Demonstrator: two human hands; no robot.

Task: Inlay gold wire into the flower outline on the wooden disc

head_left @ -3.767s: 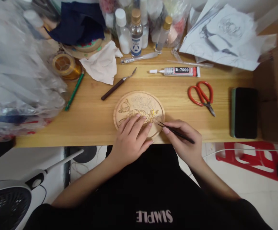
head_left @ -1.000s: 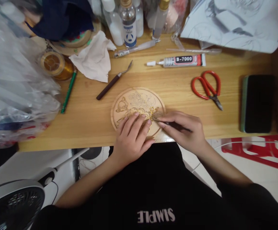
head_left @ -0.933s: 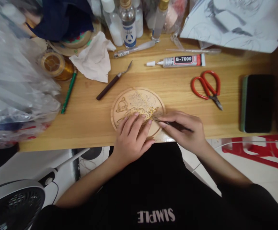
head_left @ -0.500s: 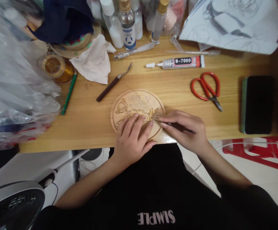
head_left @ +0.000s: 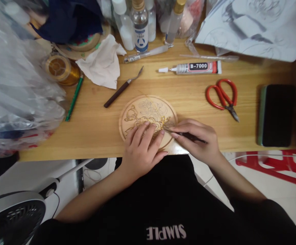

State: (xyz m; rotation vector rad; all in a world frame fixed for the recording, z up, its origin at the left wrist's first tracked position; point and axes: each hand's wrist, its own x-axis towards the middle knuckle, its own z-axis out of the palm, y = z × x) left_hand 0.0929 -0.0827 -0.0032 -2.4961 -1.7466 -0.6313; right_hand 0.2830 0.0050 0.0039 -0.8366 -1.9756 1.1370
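A round wooden board [head_left: 123, 117] with a raised rim lies near the table's front edge. Its face carries a drawn flower pattern, part of it outlined in gold wire [head_left: 165, 119]. My left hand [head_left: 143, 146] rests on the board's lower part with fingers spread, covering some of the design. Dark, slim tweezers [head_left: 190, 136] are pinched in my right hand [head_left: 201, 137], at the board's right side. Their tips touch or hover just over the gold wire flower; the exact contact is too small to tell.
Beyond the board lie a brown-handled palette knife [head_left: 117, 93], a glue tube [head_left: 197, 67] and red-handled cutters [head_left: 223, 97]. A phone [head_left: 275, 115] is at right. A green pencil [head_left: 74, 98], wire spool [head_left: 61, 69] and plastic bag [head_left: 22, 85] occupy the left; bottles [head_left: 140, 32] stand behind.
The camera view has shifted slightly, so the table items appear a little farther right. Both hands keep nearly the same place on the board, and the tweezers stay at the wire flower.
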